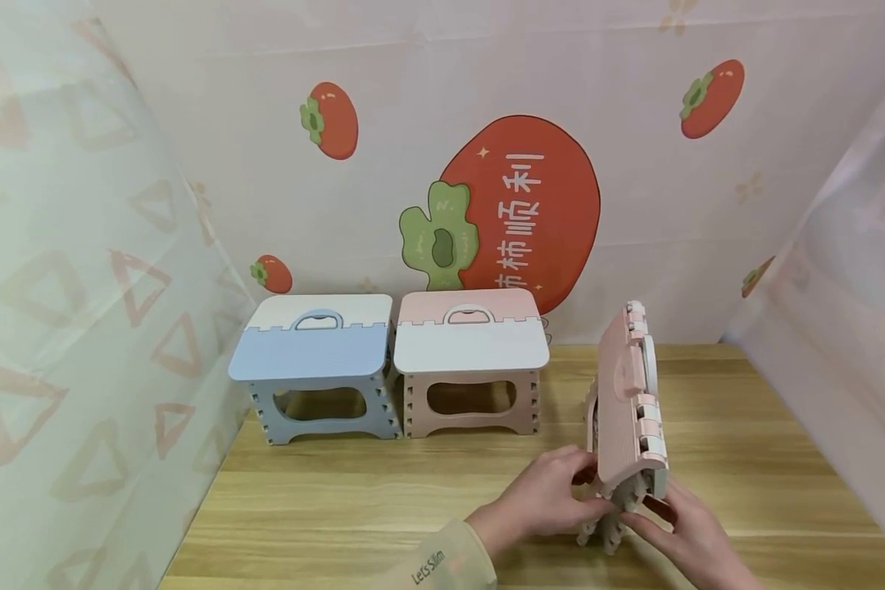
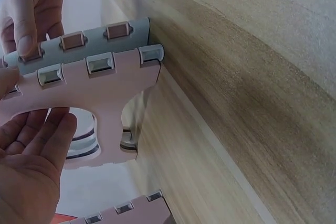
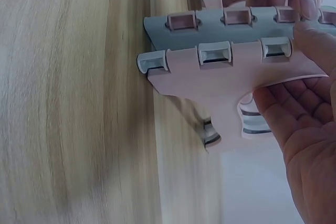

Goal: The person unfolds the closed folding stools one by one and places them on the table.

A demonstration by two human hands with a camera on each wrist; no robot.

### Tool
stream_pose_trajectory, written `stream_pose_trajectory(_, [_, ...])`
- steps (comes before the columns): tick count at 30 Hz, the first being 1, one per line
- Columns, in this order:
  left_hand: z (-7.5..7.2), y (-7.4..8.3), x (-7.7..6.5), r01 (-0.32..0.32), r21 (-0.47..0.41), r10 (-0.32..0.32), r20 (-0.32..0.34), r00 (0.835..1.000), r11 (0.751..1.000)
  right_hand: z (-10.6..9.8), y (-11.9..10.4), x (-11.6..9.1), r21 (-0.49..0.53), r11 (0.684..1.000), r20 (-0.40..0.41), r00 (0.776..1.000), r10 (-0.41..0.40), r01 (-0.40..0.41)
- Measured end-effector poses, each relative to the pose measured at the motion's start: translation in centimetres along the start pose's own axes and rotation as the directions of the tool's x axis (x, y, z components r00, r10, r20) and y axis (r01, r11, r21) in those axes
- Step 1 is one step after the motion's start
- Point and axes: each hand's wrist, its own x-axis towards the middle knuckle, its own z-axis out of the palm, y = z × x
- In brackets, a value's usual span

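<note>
A pink-and-white folding stool (image 1: 619, 401) stands on the right of the table, partly folded, its top peaked along the centre hinge. From the left, my left hand (image 1: 542, 498) grips its near lower leg panel, fingers through the cutout. On the other side my right hand (image 1: 689, 533) holds the facing panel, thumb near the hinged edge. In the left wrist view the pink leg panel (image 2: 113, 93) lies close beside a grey-white one (image 2: 94, 40). The right wrist view shows my right fingers inside the cutout of a pink panel (image 3: 210, 87).
To the left stand two unfolded stools side by side: a blue-and-white stool (image 1: 310, 352) and another pink-and-white stool (image 1: 472, 344). The wooden table (image 1: 324, 516) is backed by a patterned sheet (image 1: 383, 213), with more sheeting along both sides.
</note>
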Motion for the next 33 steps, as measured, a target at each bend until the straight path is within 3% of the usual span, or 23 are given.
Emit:
stream_pose_trajectory(5, [0.1,-0.1,0.1,-0.003,0.004,0.003,-0.001,1.000,1.000,-0.6,0.2,-0.3,-0.032,0.998,0.018,0.998,0.057,-0.056])
stream_pose_trajectory(33, [-0.1,0.0,-0.1,0.049,0.036,-0.050,0.013,0.999,0.998,-2.5,1.3,-1.5,-0.017,0.997,0.045,0.997,0.070,-0.069])
